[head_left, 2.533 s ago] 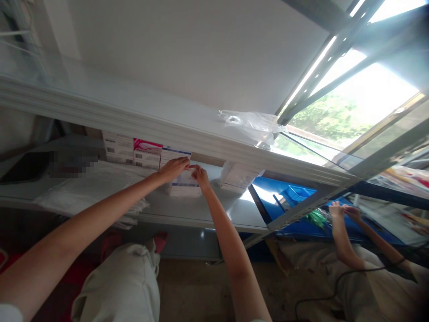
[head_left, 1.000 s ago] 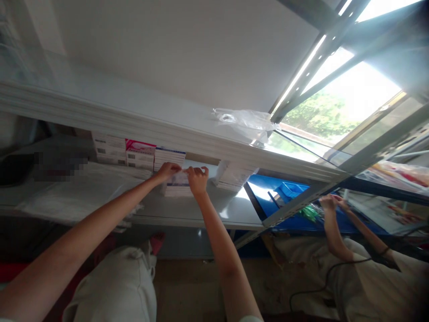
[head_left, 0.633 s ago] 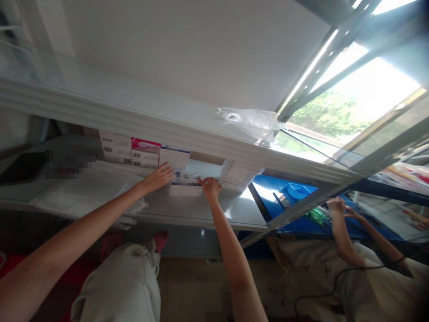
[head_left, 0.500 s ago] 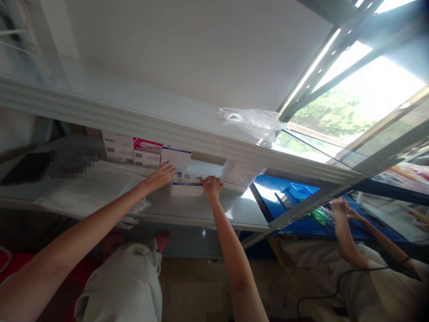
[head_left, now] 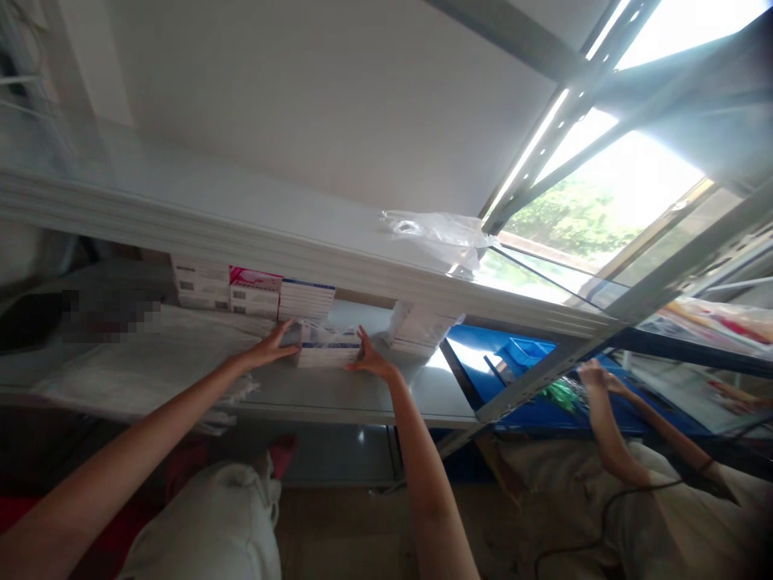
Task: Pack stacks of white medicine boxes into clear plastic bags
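Observation:
A small stack of white boxes with blue bands (head_left: 329, 356), partly under clear plastic, lies on the lower shelf between my two hands. At its left end is my left hand (head_left: 270, 350), open, with the thumb and fingers spread and the thumb at the stack's side. My right hand (head_left: 374, 356) is at the right end, also open, its forefinger raised and its thumb low along the edge. Right behind stands another stack of white and blue boxes (head_left: 307, 300). To its left are a pink-topped white box (head_left: 256, 295) and more white boxes (head_left: 202, 283).
Clear plastic bags (head_left: 138, 362) lie left on the lower shelf (head_left: 362, 399). A plastic-wrapped white pack (head_left: 419, 329) stands at right. The upper shelf's edge (head_left: 181, 234) overhangs the boxes. Beyond the metal upright, a co-worker's hands (head_left: 597, 377) are near a blue bin (head_left: 525, 350).
My right hand has gone from the stack's top edge to its right end. My left hand has left the rear stack and come down to the near stack's left end. The view has shifted slightly.

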A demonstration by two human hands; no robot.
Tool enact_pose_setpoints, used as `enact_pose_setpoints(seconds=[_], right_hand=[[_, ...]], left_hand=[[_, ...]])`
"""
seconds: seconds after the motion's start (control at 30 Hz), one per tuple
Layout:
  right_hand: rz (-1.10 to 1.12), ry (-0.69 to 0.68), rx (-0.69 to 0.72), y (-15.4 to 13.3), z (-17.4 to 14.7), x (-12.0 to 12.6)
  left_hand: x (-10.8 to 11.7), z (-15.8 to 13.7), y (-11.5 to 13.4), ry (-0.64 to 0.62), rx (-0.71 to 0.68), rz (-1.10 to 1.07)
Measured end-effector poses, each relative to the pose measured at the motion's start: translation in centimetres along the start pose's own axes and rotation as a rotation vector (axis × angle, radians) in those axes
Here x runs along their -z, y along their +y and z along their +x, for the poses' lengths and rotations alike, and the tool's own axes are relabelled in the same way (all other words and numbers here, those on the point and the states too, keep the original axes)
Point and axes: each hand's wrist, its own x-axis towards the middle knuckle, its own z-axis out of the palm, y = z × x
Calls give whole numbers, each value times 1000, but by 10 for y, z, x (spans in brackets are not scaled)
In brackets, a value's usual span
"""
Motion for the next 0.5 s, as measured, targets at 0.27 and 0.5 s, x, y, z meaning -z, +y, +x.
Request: enact_pose_setpoints(seconds=[0.27,0.5], right_hand=[[95,-148,-83,-24,23,5],[100,-23,126,-26,14,-1]], left_hand=[[-5,-1,9,-120,-10,-39],[-25,9,7,25,-59,-31]])
